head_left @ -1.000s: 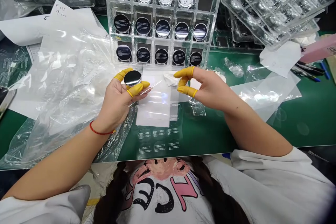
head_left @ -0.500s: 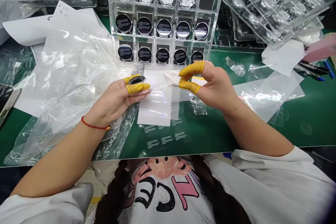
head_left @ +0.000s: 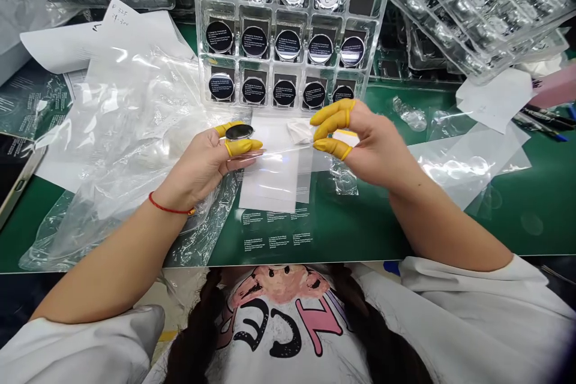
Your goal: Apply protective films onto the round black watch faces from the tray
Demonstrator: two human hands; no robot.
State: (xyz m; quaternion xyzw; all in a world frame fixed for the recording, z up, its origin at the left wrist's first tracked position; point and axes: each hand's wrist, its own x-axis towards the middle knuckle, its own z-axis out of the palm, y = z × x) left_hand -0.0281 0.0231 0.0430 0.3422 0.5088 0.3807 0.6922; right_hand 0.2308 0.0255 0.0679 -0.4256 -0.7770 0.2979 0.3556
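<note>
My left hand (head_left: 202, 162) has yellow finger cots on its thumb and forefinger. It grips a round watch (head_left: 239, 132) by the rim, dark face tilted up. Lower fingers of the same hand hold a thin clear plastic film (head_left: 283, 150), seen almost edge-on. This film stretches across to my right hand (head_left: 360, 138), whose cot-covered thumb and fingers close near its far end. Whether they pinch the film itself is hard to see. Below lie a white sheet (head_left: 270, 186) and a clear sheet with small white printed text (head_left: 279, 243).
Behind my hands stands a clear compartment tray (head_left: 294, 63) with several round watches. More trays (head_left: 486, 12) are stacked at the back right. Crumpled plastic bags (head_left: 135, 132) cover the left side. Clear film sheets (head_left: 454, 162) and pens (head_left: 544, 120) lie at the right.
The whole view has shifted slightly. The watch in my left hand has tilted so that its dark face shows more. My right fingers have spread a little, and the film stays between both hands.
</note>
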